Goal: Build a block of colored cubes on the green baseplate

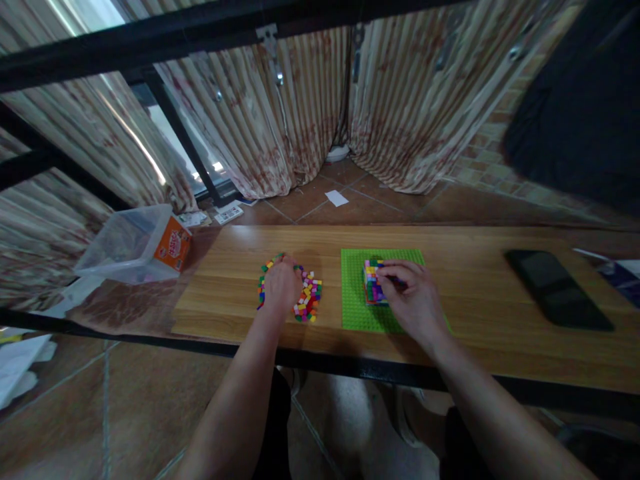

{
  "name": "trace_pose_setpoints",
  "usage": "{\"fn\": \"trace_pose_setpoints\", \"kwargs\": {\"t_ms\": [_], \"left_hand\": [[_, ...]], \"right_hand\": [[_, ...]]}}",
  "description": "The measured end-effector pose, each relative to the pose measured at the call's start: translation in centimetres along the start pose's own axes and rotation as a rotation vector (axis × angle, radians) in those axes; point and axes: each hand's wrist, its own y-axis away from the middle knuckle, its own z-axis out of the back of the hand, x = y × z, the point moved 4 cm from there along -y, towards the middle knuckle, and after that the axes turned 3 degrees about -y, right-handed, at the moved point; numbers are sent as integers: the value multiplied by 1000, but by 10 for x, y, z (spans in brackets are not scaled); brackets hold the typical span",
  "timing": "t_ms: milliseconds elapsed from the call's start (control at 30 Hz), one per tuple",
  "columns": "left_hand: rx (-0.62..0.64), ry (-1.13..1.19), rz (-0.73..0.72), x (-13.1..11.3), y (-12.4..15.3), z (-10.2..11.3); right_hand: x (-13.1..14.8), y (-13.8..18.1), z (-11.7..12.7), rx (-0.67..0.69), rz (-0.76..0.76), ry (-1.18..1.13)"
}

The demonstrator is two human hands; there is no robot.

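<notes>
A heap of small coloured bricks (307,299) lies on the wooden table (470,313). My left hand (281,285) rests on that heap with its fingers curled down into the bricks; what they hold is hidden. To the right lies a green baseplate (356,305) with a multicoloured brick block (371,283) built on it. My right hand (413,293) is on the block's right side, fingers pressed together against its top.
A clear plastic tub (131,245) with an orange label lies tipped at the table's left end. A black phone (556,288) lies at the right, with papers (617,272) beyond it. Curtains (280,113) hang behind the table.
</notes>
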Motion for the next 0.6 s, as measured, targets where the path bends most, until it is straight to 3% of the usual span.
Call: {"fn": "trace_pose_setpoints", "kwargs": {"t_ms": [100,167,267,333,433,600], "left_hand": [[-44,229,-24,-2,2,4],[-3,537,-38,-8,5,2],[201,1037,-8,-25,16,-5],[351,1245,20,-40,24,-10],[477,1385,25,-58,33,-13],[529,1417,-54,-74,38,-15]], "right_hand": [[1,-1,2,-30,-18,-16],[5,-2,4,-55,-16,-30],[17,-2,4,-23,40,-91],[25,-1,2,30,76,-133],[33,0,-1,98,104,-150],[33,1,-4,151,92,-145]]}}
